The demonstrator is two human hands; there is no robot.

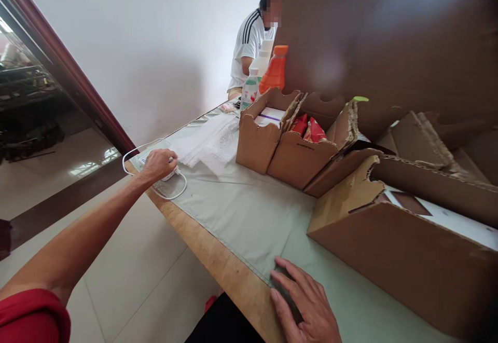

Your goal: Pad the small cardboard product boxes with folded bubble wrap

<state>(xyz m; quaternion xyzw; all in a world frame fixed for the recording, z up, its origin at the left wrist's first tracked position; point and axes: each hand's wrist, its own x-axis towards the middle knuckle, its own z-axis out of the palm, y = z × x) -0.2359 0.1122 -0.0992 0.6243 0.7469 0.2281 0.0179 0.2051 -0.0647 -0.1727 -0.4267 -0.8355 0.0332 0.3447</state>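
Observation:
At the far left end of the table, my left hand [157, 165] is closed around a small white corded device [171, 174]. Most of that device is hidden under the fingers, so its exact kind does not show. A white cord [184, 187] loops out from it on both sides and hangs partly past the table edge. My right hand [307, 306] rests with fingers spread on the near table edge, touching the pale green cover and holding nothing. Beside the left hand lies crumpled clear bubble wrap [218, 148].
Cut cardboard boxes [299, 159] stand along the right, some holding red packets [311, 127]. A larger cardboard box [408, 260] sits nearest. Behind are an orange bottle [274, 70] and a clear bottle [249, 90]. A person in a white shirt [247, 37] is at the far end.

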